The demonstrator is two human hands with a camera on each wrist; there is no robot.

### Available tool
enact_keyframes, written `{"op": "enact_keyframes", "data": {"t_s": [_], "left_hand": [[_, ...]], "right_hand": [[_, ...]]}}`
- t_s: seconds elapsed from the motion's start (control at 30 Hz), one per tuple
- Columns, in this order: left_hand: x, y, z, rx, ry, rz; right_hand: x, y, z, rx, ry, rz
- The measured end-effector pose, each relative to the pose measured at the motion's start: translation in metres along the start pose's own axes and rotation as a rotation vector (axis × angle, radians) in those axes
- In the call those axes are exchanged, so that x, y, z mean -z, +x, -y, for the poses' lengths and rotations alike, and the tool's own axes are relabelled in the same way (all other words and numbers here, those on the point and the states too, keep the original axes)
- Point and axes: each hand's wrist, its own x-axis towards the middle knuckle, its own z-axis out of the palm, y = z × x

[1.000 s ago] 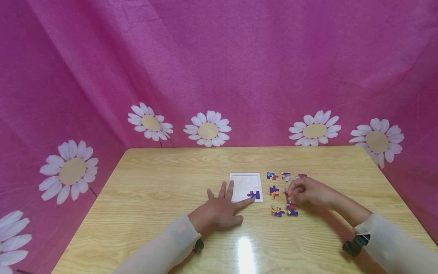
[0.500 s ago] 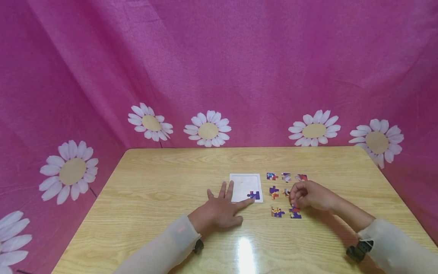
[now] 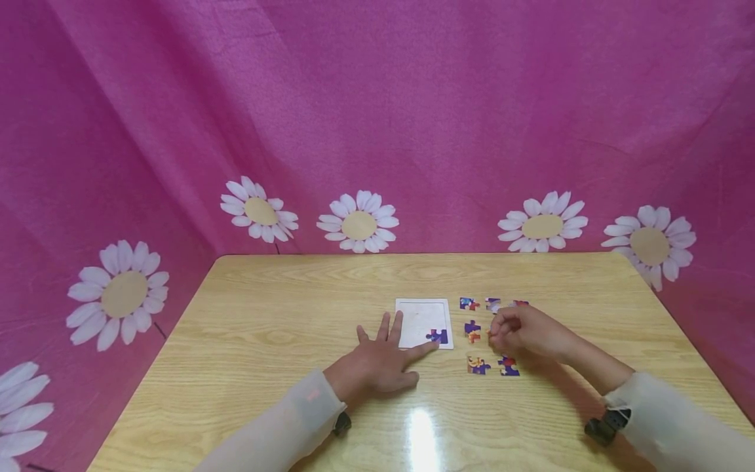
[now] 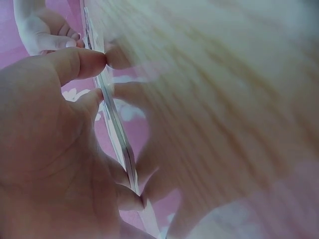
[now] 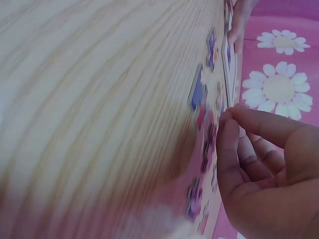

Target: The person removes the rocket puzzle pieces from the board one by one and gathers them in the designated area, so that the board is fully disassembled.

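A small white puzzle tray (image 3: 417, 321) lies on the table, with one purple jigsaw piece (image 3: 440, 336) in its near right corner. My left hand (image 3: 377, 364) is spread over the tray's near left side, its forefinger reaching to the edge beside that piece. My right hand (image 3: 527, 333) is curled over the middle of the loose pieces, thumb and forefinger tips together. They pinch a jigsaw piece (image 3: 489, 334), mostly hidden by the fingers, with an orange sliver showing. In the right wrist view the fingertips meet low by the table, among loose pieces (image 5: 198, 89).
Several loose jigsaw pieces lie in rough rows right of the tray: blue-red (image 3: 468, 303), grey-white (image 3: 493, 304), purple-orange (image 3: 472, 331), orange-purple (image 3: 478, 365) and red-purple (image 3: 508, 366). The wooden table (image 3: 295, 295) meets a pink daisy-print cloth (image 3: 448, 131) at the back.
The near right loose piece has shifted slightly right and toward me. My right hand moved right, then back left over the middle piece. The left hand stayed put.
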Motion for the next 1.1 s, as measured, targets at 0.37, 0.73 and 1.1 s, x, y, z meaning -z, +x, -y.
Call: {"op": "enact_keyframes", "data": {"t_s": [0.37, 0.73, 1.1], "left_hand": [[-0.001, 0.001, 0.000, -0.009, 0.018, -0.012], [0.000, -0.001, -0.001, -0.012, 0.026, -0.018], [-0.002, 0.000, 0.002, -0.023, 0.018, -0.031]], "right_hand": [[-0.020, 0.028, 0.015, -0.047, -0.005, -0.071], [-0.036, 0.052, 0.024, 0.015, 0.052, -0.058], [-0.050, 0.063, 0.035, 0.075, -0.001, -0.025]]}}
